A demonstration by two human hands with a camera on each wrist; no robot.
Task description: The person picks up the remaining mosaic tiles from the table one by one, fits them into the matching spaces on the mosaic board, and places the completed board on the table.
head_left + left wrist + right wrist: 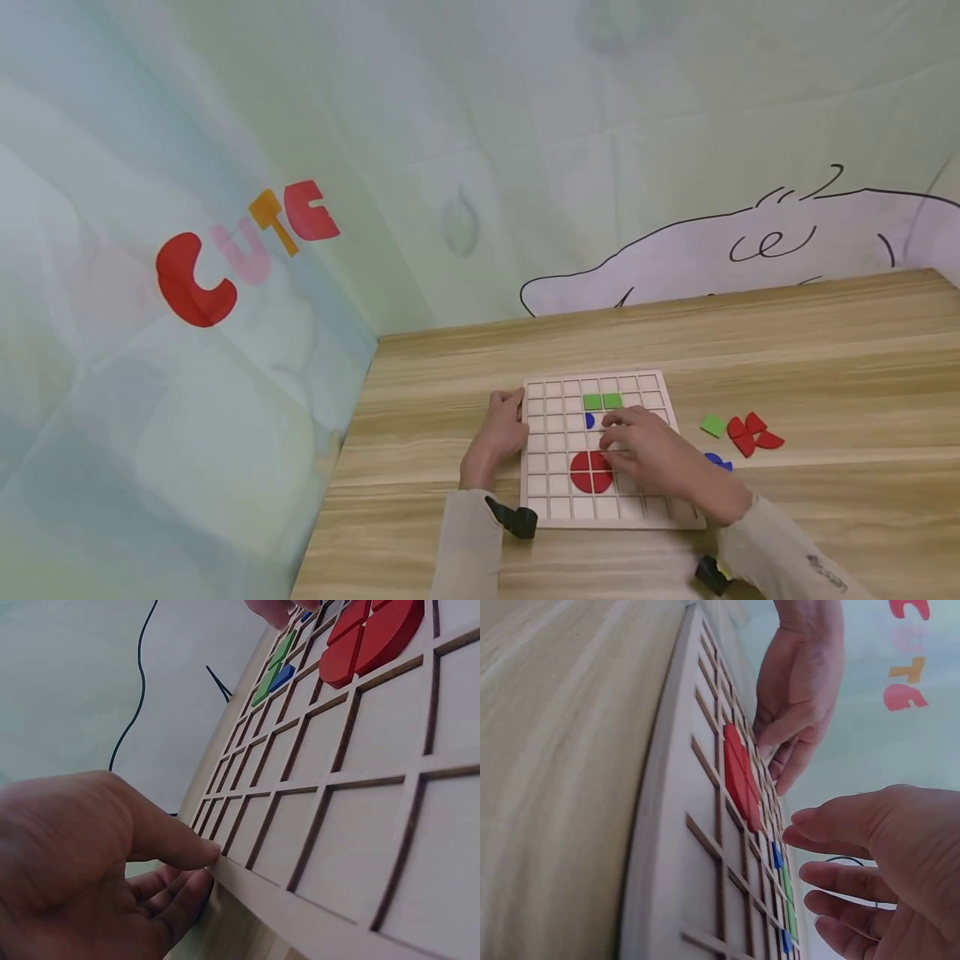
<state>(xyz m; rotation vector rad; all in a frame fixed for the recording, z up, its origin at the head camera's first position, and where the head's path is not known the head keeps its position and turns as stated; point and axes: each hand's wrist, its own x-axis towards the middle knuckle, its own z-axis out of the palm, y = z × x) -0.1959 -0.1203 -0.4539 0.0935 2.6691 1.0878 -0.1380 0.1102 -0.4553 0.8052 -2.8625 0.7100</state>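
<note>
On the table (412, 425), the board (537, 485) bore red quarters (582, 463), green squares (592, 402) and a blue half-disc (589, 421); left grip (506, 428) pinched its edge; right grip (654, 448), apparently unladen, spread loosely above. A low fingertip sweep could have unseated the half-disc.

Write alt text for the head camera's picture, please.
A left hand grips a gridded wooden board; a right hand reaches over it. The board holds a red circle, green squares and a blue piece; more pieces lie on the table.
</note>
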